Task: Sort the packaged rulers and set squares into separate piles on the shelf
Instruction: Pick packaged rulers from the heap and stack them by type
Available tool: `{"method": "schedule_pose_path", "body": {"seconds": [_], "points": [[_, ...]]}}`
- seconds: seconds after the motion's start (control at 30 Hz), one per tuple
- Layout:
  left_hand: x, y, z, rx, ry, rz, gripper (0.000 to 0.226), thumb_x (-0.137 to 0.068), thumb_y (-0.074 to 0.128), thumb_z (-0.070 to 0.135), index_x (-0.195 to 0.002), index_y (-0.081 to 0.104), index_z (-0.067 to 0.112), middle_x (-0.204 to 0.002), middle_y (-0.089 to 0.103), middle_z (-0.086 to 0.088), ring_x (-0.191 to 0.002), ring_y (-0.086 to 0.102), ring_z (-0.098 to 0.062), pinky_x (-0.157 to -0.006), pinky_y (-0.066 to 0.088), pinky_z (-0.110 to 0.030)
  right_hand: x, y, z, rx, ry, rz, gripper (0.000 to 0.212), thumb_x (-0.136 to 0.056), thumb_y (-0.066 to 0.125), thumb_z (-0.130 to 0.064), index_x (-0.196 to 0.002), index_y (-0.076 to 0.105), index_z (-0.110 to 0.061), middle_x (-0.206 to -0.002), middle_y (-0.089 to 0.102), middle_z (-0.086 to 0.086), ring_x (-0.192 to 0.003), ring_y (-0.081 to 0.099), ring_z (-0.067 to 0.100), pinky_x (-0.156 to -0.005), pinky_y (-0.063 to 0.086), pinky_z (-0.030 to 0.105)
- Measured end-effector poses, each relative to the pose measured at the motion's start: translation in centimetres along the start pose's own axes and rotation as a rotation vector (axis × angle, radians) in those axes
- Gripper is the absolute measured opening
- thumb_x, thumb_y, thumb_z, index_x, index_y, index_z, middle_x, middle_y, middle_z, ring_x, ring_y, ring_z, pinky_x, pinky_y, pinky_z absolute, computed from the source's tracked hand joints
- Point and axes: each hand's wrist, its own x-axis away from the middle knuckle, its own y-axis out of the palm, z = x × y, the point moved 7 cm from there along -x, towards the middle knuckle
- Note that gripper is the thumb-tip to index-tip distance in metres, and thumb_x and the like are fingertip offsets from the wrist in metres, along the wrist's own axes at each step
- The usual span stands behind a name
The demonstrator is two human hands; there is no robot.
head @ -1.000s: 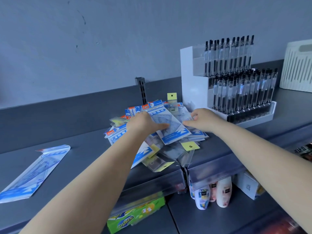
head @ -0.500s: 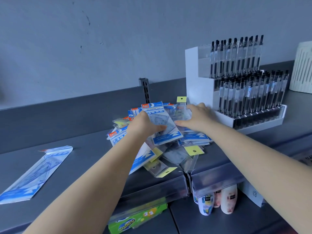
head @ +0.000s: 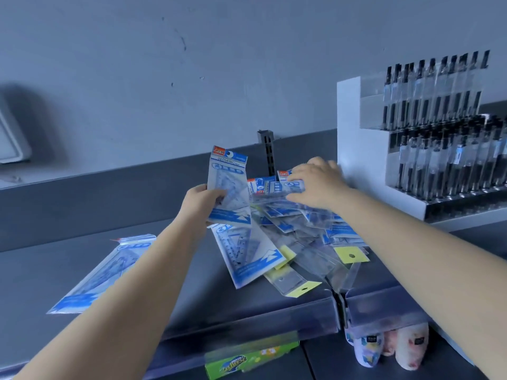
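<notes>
A mixed heap (head: 296, 242) of blue set-square packets and clear ruler packets with yellow tabs lies on the grey shelf (head: 192, 292). My left hand (head: 200, 204) grips one blue set-square packet (head: 229, 187) and holds it upright above the heap's left edge. My right hand (head: 318, 185) lies on the top back of the heap with its fingers spread over the packets there; whether it holds one I cannot tell. One blue set-square packet (head: 101, 272) lies alone at the left of the shelf.
A white tiered pen display (head: 428, 138) stands just right of the heap, close to my right hand. A slotted upright (head: 267, 149) rises behind the heap. Below the shelf edge sit a green box (head: 247, 357) and small bottles (head: 386, 346).
My left hand has lifted a blue set-square packet off the heap and raised it upright. My right hand has shifted further back over the heap. The camera has turned left.
</notes>
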Motion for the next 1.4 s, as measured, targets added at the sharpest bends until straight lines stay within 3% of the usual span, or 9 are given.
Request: {"method": "schedule_pose_path", "body": {"seconds": [0.1,0.23,0.37,0.53,0.67,0.8,0.97,1.2,1.4], "points": [[0.0,-1.3,-0.2,0.039,-0.022,0.017,0.023,-0.080,0.051,-0.002,-0.064,0.047,0.013,-0.065,0.049,-0.007,-0.044,0.048,-0.016,-0.050,0.041,-0.022,-0.4,1.5,-0.8,-0.107,0.022,-0.175,0.031,-0.089,0.052,-0.047,-0.114,0.062,-0.030,-0.120,0.061,-0.008,-0.116,0.050,0.019,-0.099,0.027,0.036],[0.6,-1.9,-0.4,0.100,-0.030,-0.039,0.019,-0.085,0.050,-0.006,-0.077,0.057,0.010,-0.083,0.065,-0.012,-0.066,0.063,-0.025,-0.055,0.057,-0.033,-0.7,0.9,-0.8,-0.203,0.077,-0.146,0.020,-0.083,0.063,-0.040,-0.074,0.060,-0.023,-0.086,0.067,-0.004,-0.088,0.058,0.019,-0.083,0.031,0.032],[0.7,-2.3,-0.3,0.074,0.002,-0.085,0.016,-0.087,0.053,-0.004,-0.089,0.061,0.010,-0.094,0.069,-0.012,-0.074,0.067,-0.024,-0.054,0.059,-0.031,-0.7,-1.0,-0.1,-0.323,0.152,0.012,0.015,-0.080,0.069,-0.021,-0.094,0.070,-0.017,-0.098,0.065,-0.006,-0.099,0.059,0.019,-0.083,0.045,0.030],[1.2,-3.8,0.3,0.075,0.034,-0.103,0.016,-0.087,0.057,-0.002,-0.095,0.062,0.011,-0.095,0.069,-0.009,-0.074,0.067,-0.020,-0.049,0.055,-0.025,-0.8,-3.8,-0.9,-0.555,0.156,0.118,0.005,-0.081,0.067,-0.010,-0.085,0.068,-0.014,-0.081,0.064,0.001,-0.081,0.063,0.023,-0.079,0.053,0.036],[1.6,-6.5,0.6,0.032,0.046,-0.106,0.015,-0.086,0.058,-0.002,-0.095,0.062,0.009,-0.095,0.068,-0.010,-0.076,0.067,-0.022,-0.051,0.056,-0.027,-0.9,-5.2,-3.5,-0.835,0.180,0.193,0.015,-0.082,0.067,-0.010,-0.070,0.060,-0.017,-0.063,0.059,-0.002,-0.053,0.055,0.009,-0.057,0.045,0.022],[1.8,-10.6,-0.1,-0.053,0.030,-0.093,0.020,-0.086,0.059,-0.002,-0.104,0.062,0.005,-0.099,0.068,-0.012,-0.077,0.066,-0.024,-0.057,0.059,-0.030,-0.1,-4.3,-8.7,-1.173,0.201,0.064,0.017,-0.086,0.064,-0.009,-0.072,0.056,-0.014,-0.069,0.061,0.005,-0.049,0.056,0.007,-0.046,0.046,0.017],[1.7,-16.0,-1.5,-0.113,-0.024,-0.063,0.014,-0.087,0.060,0.000,-0.100,0.061,0.006,-0.101,0.067,-0.011,-0.087,0.066,-0.027,-0.073,0.057,-0.037,0.8,-2.7,-15.6,-1.355,0.199,-0.065,0.010,-0.087,0.063,-0.010,-0.079,0.059,-0.011,-0.072,0.062,0.004,-0.057,0.058,0.012,-0.053,0.052,0.024],[1.0,-23.6,-2.8,-0.289,0.063,-0.008,0.033,-0.084,0.064,0.008,-0.116,0.057,0.011,-0.093,0.059,-0.004,-0.066,0.053,-0.009,-0.055,0.041,-0.023,0.6,-1.0,-24.4,-1.427,0.239,-0.136,0.010,-0.088,0.063,-0.011,-0.080,0.057,-0.011,-0.074,0.062,0.005,-0.056,0.058,0.011,-0.047,0.050,0.015],[0.8,-30.9,-4.1,-0.290,0.065,-0.029,0.009,-0.092,0.055,0.025,-0.087,0.061,0.021,-0.086,0.063,0.001,-0.068,0.056,-0.011,-0.059,0.041,-0.024,-0.1,1.6,-33.1,-1.531,0.338,-0.228,0.014,-0.087,0.053,0.005,-0.076,0.056,-0.004,-0.070,0.060,0.010,-0.050,0.058,0.013,-0.043,0.049,0.016]]}}
